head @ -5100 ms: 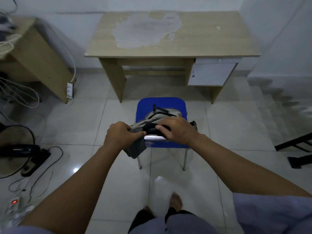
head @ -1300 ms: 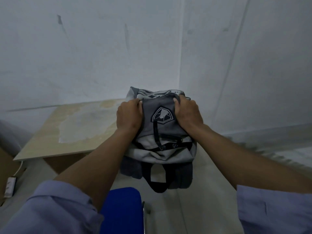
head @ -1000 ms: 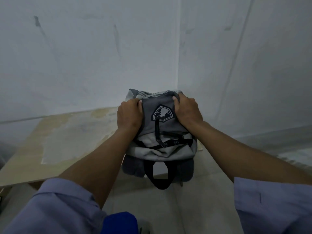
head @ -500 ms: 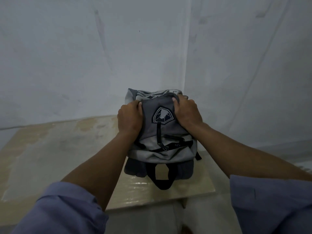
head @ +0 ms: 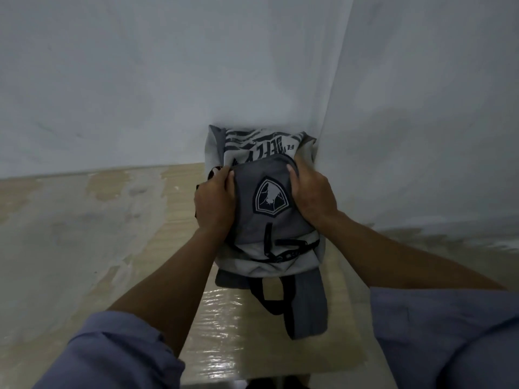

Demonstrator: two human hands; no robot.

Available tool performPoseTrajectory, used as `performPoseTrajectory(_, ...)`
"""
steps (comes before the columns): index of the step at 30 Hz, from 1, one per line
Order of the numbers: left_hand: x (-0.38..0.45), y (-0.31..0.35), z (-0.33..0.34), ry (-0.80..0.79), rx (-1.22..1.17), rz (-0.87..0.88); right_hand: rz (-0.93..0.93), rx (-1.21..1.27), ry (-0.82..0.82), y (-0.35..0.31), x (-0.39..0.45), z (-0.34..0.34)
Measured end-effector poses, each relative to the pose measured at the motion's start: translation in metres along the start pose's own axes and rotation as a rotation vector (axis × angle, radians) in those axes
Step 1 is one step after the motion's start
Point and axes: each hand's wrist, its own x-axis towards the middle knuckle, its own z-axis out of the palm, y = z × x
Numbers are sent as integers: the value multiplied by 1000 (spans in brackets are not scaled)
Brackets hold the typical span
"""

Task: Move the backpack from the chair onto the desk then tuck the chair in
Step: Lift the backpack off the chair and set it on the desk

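Observation:
A grey backpack (head: 269,234) with a shield badge and black straps lies over the right end of the light wooden desk (head: 118,248), its top towards the wall corner. My left hand (head: 214,204) grips its left side and my right hand (head: 313,197) grips its right side. Its shoulder straps trail towards me across the desktop. Whether its underside rests fully on the desk is hidden. The blue chair is out of view.
White walls meet in a corner (head: 334,94) right behind the backpack. The desktop has a large pale worn patch (head: 84,226) on the left. Its front edge (head: 252,377) runs just below my arms, and its right edge lies close to the right wall.
The backpack has been lifted off the chair and carried over the desk towards the wall corner. In the last second it moved further in and lower, and the chair left the view.

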Motion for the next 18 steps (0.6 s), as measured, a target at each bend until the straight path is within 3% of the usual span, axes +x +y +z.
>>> performPoseTrajectory(4, 9, -13, 25, -37, -8, -12, -7, 2, 14, 13, 9, 22)
performPoseTrajectory(10, -13, -25, 58, -280, 112, -51, -68, -126, 30, 23, -9, 39)
performPoseTrajectory(18, 9, -25, 26, -433, 439, 52, -32, -372, 47, 18, -28, 34)
